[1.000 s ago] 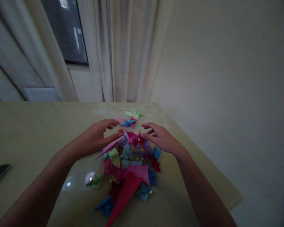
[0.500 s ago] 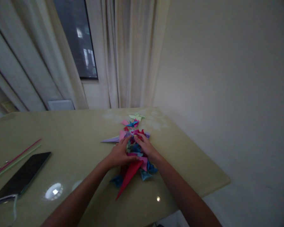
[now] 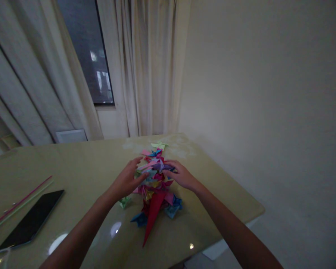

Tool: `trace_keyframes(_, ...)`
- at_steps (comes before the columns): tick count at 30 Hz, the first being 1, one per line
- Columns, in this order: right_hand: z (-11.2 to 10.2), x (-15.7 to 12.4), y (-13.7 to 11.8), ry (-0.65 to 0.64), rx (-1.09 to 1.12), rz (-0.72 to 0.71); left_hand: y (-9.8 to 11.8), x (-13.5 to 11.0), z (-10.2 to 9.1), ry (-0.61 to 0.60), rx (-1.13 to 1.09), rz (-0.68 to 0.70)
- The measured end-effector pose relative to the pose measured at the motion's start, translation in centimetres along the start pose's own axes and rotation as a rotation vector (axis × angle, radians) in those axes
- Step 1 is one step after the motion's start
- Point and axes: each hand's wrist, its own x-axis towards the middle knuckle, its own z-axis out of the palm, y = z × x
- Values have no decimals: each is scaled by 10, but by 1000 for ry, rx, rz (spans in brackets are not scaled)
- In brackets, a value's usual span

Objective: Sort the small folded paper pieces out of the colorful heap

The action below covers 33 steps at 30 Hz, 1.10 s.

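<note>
The table [image 3: 95, 164] bears a pile of colourful folded paper [image 3: 156, 184] between my hands. My left hand [image 3: 127, 180] is loosely spread along one side, thumb over the paper; my right hand [image 3: 184, 177] curves at the other — whether it grips anything, I cannot tell. A red paper spike [image 3: 154, 211] points towards me; a pale-green fold [image 3: 160, 145] lies farthest off.

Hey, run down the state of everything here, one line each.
Left hand: open, thumb and fingers apart
Right hand: thumb and fingers parted, grip unclear
Folded papers: heaped
Black device: lying flat, face dark
Thin sticks: lying side by side
Curtains: partly open
</note>
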Motion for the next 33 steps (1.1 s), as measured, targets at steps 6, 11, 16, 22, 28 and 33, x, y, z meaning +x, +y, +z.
trace_keyframes(6, 1, -87, 20, -270, -275, 213, -11, -105, 26, -221, 256, -170)
trace_keyframes(11, 45, -66, 34, -155, -238, 106, 7, -86, 65, -300, 257, -183)
trace_keyframes(16, 66, -7, 31, 78, 51, -13, 15, -23, 68, -174, -29, -82)
trace_keyframes(22, 23, 31, 16, 102, -5, -73, -14, 16, 21, -52, -27, -13)
trace_keyframes(28, -8, 58, 57, 212, -144, 286, -73, 10, 20, -66, 356, -378)
trace_keyframes(33, 29, 92, 75, 23, 182, 313, -73, 33, 52, -142, 55, -351)
